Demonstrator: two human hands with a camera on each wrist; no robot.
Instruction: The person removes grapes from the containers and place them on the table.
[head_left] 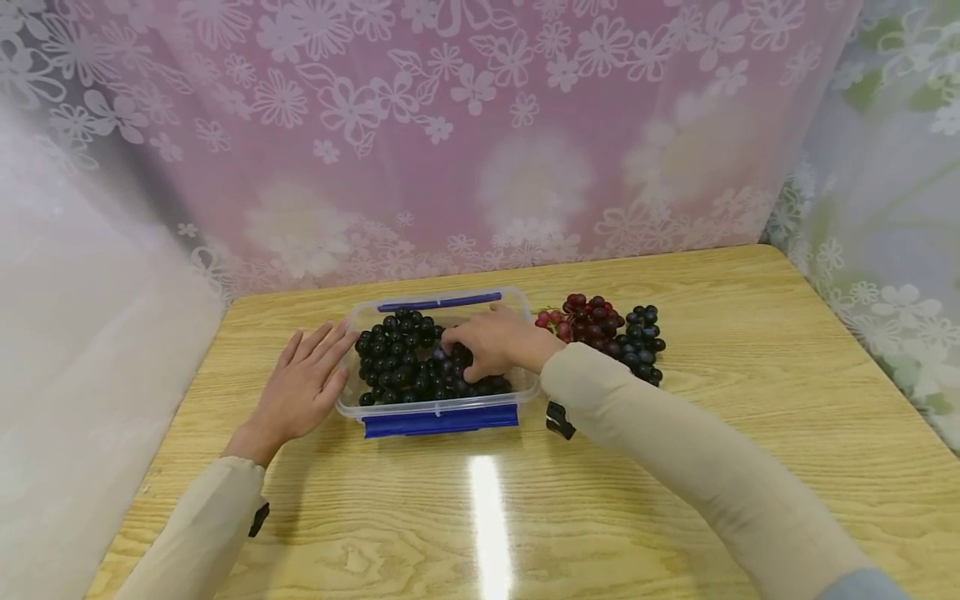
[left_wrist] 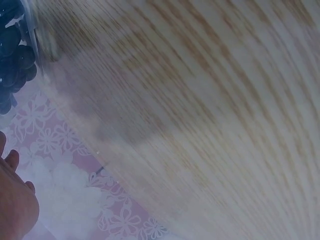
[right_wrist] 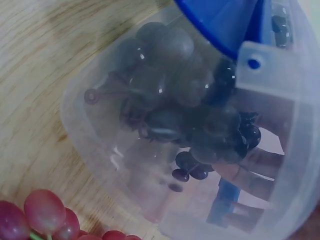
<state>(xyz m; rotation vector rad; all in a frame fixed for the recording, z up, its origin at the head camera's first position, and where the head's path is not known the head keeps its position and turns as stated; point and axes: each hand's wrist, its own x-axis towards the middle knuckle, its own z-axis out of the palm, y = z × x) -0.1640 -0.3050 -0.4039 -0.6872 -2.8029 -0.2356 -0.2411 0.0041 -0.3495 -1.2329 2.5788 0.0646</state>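
A clear plastic container (head_left: 527, 385) with blue latch flaps stands on the table, with black grapes (head_left: 393, 354) heaped mostly in its left and middle part. My right hand (head_left: 491, 340) reaches inside from the right, its fingers and thumb curled round a bunch of dark grapes (head_left: 455, 375). Through the container's cloudy wall (right_wrist: 82, 117), the right wrist view shows fingers (right_wrist: 247, 180) beside dark grapes (right_wrist: 165, 85). At the container's left end, my left hand (head_left: 303, 379) lies with its fingers extended and the fingertips at the rim.
Right of the container lie a bunch of red grapes (head_left: 592, 321) and a bunch of dark grapes (head_left: 642, 337), side by side. A blue flap (head_left: 442, 422) hangs down at the container's front. Flowered cloth (head_left: 480, 167) hangs behind the wooden table (head_left: 390, 508).
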